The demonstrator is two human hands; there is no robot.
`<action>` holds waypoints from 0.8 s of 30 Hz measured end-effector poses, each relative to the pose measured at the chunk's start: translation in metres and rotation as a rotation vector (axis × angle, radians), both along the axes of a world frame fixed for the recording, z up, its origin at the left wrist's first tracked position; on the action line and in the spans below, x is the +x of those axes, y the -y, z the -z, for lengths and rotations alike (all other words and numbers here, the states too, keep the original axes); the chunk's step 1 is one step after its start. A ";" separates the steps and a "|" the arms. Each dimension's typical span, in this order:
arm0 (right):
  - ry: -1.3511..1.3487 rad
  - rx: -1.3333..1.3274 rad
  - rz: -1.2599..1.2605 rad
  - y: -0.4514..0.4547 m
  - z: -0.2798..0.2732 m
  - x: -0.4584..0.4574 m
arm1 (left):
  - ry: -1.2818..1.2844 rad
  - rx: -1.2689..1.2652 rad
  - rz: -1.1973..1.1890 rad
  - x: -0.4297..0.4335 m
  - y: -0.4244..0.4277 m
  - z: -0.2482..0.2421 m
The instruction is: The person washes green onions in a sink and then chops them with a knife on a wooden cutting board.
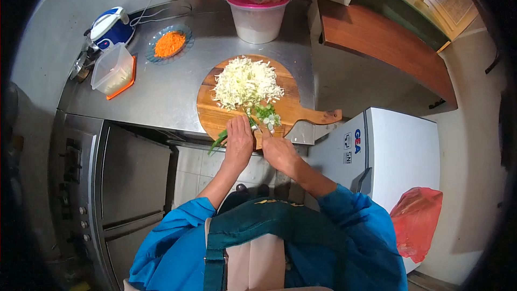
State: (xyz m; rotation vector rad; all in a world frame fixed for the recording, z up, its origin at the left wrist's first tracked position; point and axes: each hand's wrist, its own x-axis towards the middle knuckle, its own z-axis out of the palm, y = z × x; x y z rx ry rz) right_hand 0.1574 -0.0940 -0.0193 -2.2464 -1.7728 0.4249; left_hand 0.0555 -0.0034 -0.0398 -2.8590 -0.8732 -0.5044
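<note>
A round wooden cutting board (206, 109) with a handle pointing right lies at the counter's front edge. Shredded cabbage (246, 83) is heaped over its far half. My left hand (239, 139) presses a bunch of green onions (218, 142) onto the near part of the board, their green ends sticking out to the left. In my right hand (278, 151) is a knife (262, 123), its blade beside the left fingertips and partly hidden by the hands. Sliced green onion (266, 115) lies just beyond the knife, touching the cabbage.
Grated carrot (169, 44) fills a glass plate (151, 55) at the back left. Nearby stand a clear plastic container (113, 70) on an orange lid and a blue-white appliance (111, 28). A pink-lidded bucket (258, 22) is behind the board. Right of the counter stands a white appliance (404, 149).
</note>
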 end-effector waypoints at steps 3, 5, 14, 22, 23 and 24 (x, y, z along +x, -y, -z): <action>-0.049 -0.051 -0.007 0.030 -0.006 -0.005 | -0.011 0.067 -0.011 -0.006 -0.001 0.005; -0.065 -0.082 -0.014 0.037 -0.008 -0.003 | -0.041 0.006 -0.006 -0.008 -0.001 0.003; -0.237 -0.158 0.061 0.025 -0.036 0.021 | -0.055 -0.026 0.138 -0.016 -0.014 0.005; -0.082 -0.089 -0.018 0.065 -0.048 0.021 | -0.155 -0.106 0.089 -0.022 -0.023 -0.003; -0.019 -0.119 -0.080 0.067 -0.047 0.024 | -0.134 -0.037 0.102 -0.026 -0.024 -0.002; 0.032 -0.138 -0.088 0.069 -0.048 0.025 | -0.124 -0.038 0.106 -0.028 -0.028 -0.002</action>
